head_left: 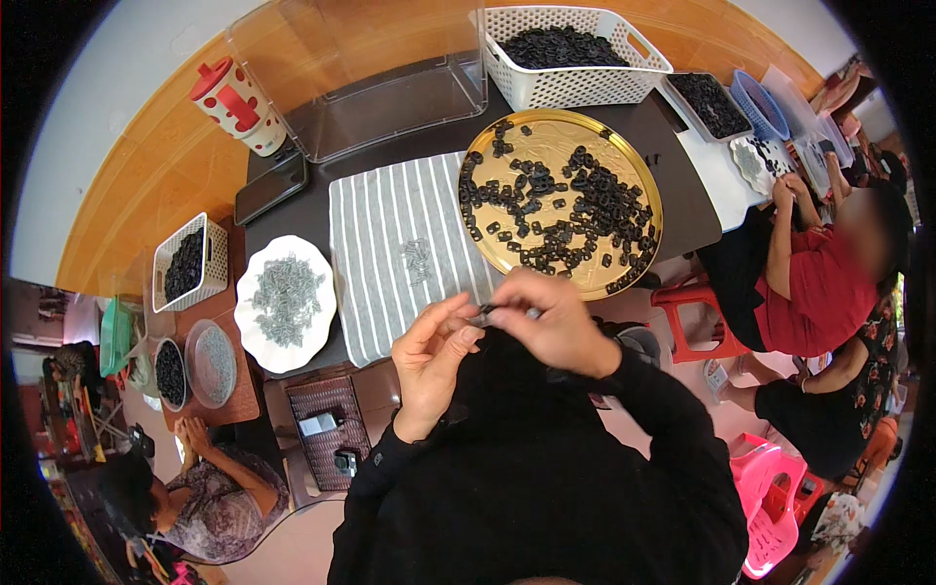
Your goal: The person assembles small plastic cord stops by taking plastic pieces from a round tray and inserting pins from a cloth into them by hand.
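My left hand (436, 353) and my right hand (554, 322) meet in front of my chest, near the table's front edge. Between their fingertips is a small black plastic piece (487, 309), pinched from both sides; its exact shape is mostly covered. Just beyond the right hand lies a round gold tray (478, 249) with many loose black pieces (582, 234) spread over it. Beyond the left hand, a small pile of clear pieces (417, 261) rests on a grey and white striped cloth (375, 224). A white scalloped plate (255, 343) at the left bears a heap of similar clear pieces (289, 299).
A white basket (575, 90) of black pieces stands at the back, beside a clear plastic box (390, 107). Further left are a phone (272, 187) and a dotted tumbler (237, 105). Co-workers sit at the right (829, 283) and lower left (219, 487). Red stools (697, 317) stand right.
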A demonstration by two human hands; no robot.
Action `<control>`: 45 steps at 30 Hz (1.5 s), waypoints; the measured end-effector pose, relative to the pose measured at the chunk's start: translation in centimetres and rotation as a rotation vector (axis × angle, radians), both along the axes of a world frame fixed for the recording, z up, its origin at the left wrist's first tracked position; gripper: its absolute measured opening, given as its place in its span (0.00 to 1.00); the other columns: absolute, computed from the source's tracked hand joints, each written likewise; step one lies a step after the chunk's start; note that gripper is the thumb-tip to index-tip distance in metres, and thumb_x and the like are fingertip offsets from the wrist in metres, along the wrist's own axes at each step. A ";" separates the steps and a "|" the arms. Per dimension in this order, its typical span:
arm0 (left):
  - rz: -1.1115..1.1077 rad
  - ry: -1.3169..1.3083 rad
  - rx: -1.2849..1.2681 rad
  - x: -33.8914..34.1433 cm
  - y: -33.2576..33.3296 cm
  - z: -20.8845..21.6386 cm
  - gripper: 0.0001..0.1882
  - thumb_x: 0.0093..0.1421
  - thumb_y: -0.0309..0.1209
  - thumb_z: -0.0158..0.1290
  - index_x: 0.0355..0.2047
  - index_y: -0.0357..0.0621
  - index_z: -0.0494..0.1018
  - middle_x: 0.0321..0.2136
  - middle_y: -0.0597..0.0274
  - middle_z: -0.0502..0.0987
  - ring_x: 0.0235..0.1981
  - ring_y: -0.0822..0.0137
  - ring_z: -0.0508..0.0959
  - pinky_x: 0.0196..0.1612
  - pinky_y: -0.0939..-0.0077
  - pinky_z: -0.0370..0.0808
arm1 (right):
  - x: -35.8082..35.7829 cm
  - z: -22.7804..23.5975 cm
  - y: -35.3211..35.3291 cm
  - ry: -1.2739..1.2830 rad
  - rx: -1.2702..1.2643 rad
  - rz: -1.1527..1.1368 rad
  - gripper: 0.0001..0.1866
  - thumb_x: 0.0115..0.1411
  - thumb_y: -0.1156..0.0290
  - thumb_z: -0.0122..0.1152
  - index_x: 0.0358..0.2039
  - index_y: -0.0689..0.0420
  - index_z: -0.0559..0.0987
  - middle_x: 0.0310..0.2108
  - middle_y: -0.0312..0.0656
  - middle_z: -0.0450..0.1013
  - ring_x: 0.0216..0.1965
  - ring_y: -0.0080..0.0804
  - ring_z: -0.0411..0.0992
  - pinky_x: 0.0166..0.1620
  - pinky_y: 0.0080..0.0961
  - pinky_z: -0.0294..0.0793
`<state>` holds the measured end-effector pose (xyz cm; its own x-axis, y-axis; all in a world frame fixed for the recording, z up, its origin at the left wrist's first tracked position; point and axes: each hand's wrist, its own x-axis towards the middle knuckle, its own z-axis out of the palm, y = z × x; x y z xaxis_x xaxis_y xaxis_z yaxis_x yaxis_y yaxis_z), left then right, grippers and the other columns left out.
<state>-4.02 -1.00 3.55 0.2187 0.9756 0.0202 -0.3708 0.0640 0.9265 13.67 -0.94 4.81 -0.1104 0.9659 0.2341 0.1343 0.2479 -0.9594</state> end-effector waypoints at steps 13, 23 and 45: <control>0.205 0.395 0.257 -3.0 2.5 -2.0 0.03 0.56 0.17 0.57 0.32 0.33 0.77 0.27 0.61 0.74 0.25 0.75 0.73 0.27 0.83 0.68 | 5.6 0.2 2.4 -0.657 0.243 -0.322 0.03 0.51 0.82 0.58 0.28 0.63 0.76 0.25 0.46 0.69 0.28 0.46 0.71 0.31 0.32 0.69; 0.443 1.018 0.625 -3.0 3.8 -3.1 0.06 0.51 0.17 0.56 0.32 0.35 0.78 0.29 0.52 0.75 0.31 0.52 0.76 0.34 0.66 0.73 | 8.0 -0.9 3.5 -0.974 0.045 -0.331 0.06 0.52 0.76 0.59 0.32 0.59 0.78 0.29 0.48 0.69 0.34 0.51 0.72 0.36 0.40 0.71; -0.032 0.010 0.049 -2.4 -0.3 -1.1 0.08 0.58 0.18 0.55 0.38 0.34 0.78 0.31 0.61 0.75 0.30 0.74 0.75 0.32 0.85 0.71 | -3.2 0.0 -0.4 0.023 -0.016 0.070 0.05 0.52 0.84 0.61 0.30 0.63 0.75 0.25 0.38 0.70 0.25 0.24 0.68 0.29 0.19 0.66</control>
